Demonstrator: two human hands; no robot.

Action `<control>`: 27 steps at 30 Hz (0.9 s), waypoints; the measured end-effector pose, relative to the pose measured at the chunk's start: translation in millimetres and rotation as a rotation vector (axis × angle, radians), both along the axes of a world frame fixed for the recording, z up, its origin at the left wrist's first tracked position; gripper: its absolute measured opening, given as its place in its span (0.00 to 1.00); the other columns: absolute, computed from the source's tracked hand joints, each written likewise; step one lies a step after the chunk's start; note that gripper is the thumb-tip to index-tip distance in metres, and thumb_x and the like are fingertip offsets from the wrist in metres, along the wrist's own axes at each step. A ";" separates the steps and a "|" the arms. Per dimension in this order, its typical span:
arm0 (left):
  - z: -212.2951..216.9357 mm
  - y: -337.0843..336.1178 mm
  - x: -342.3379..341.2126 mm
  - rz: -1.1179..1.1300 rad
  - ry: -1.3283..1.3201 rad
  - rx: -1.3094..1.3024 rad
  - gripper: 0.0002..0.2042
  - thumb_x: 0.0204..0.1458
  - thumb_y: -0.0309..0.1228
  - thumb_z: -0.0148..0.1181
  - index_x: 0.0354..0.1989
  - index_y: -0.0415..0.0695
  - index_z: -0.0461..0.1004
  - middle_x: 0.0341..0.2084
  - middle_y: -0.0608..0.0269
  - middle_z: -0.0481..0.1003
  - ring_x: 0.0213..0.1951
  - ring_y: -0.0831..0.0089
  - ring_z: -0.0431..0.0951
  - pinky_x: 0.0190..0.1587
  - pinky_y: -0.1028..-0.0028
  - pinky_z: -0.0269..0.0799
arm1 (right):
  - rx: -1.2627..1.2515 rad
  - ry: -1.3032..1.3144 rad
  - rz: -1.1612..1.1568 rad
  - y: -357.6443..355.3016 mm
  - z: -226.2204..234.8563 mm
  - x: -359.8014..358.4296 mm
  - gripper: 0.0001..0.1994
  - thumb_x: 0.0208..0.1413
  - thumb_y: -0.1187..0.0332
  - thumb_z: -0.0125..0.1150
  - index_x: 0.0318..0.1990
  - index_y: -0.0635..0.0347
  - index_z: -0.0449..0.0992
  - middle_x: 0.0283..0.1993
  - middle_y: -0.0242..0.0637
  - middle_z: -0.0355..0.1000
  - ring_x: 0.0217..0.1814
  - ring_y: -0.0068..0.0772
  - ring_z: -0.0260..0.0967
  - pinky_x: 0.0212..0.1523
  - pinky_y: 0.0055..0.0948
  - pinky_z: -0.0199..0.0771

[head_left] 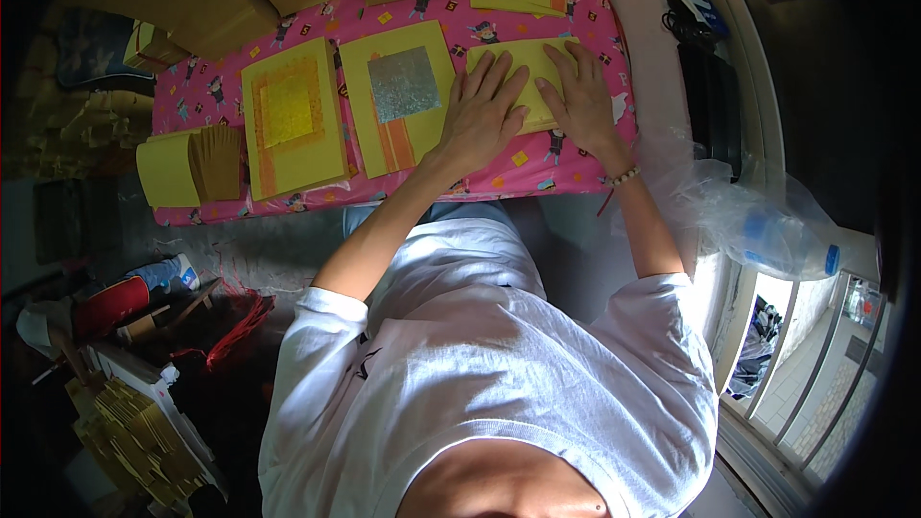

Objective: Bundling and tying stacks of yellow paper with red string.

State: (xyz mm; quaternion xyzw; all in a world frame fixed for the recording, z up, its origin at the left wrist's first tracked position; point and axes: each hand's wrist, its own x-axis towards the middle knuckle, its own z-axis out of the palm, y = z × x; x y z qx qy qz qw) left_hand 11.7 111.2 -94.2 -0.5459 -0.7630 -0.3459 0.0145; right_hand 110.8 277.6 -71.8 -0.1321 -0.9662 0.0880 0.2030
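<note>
Yellow paper sheets (288,120), one with a silver foil square (404,83), on a pink cartoon-print cloth (537,168)

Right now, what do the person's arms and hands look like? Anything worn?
Both hands are bare: no gloves, no rings that I can make out. The left hand has nothing on its wrist. The right hand has a pale beaded bracelet with a thin red string hanging from it. Forearms are uncovered; short white T-shirt sleeves end above the elbows.

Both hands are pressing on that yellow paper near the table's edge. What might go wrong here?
The left hand and right hand press flat on a yellow sheet lying close to the front edge of the pink table cover, so it might slide off. A sideways push could also nudge the neighbouring silver-foil stack askew.
</note>
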 end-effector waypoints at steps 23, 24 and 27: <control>61.6 -40.8 -11.3 0.074 -0.083 0.255 0.16 0.55 0.31 0.50 0.52 0.41 0.66 0.53 0.47 0.63 0.54 0.50 0.61 0.57 0.57 0.56 | -0.389 0.199 0.137 4.9 81.1 -14.2 0.11 0.58 0.69 0.53 0.45 0.64 0.73 0.43 0.45 0.71 0.49 0.41 0.69 0.51 0.32 0.66; 64.7 -54.7 -9.0 0.095 -0.145 0.316 0.15 0.55 0.29 0.51 0.51 0.41 0.67 0.50 0.48 0.64 0.53 0.51 0.63 0.55 0.60 0.58 | -0.404 0.208 0.189 -8.0 85.2 -20.1 0.11 0.58 0.69 0.53 0.45 0.64 0.73 0.43 0.45 0.71 0.49 0.41 0.69 0.51 0.32 0.66; 71.2 -109.1 -7.3 0.230 -0.212 0.410 0.13 0.53 0.26 0.52 0.48 0.41 0.69 0.46 0.50 0.67 0.49 0.55 0.67 0.52 0.65 0.62 | -0.439 0.191 0.260 -48.7 93.3 -40.4 0.09 0.57 0.72 0.54 0.43 0.64 0.74 0.40 0.43 0.72 0.46 0.39 0.70 0.47 0.30 0.67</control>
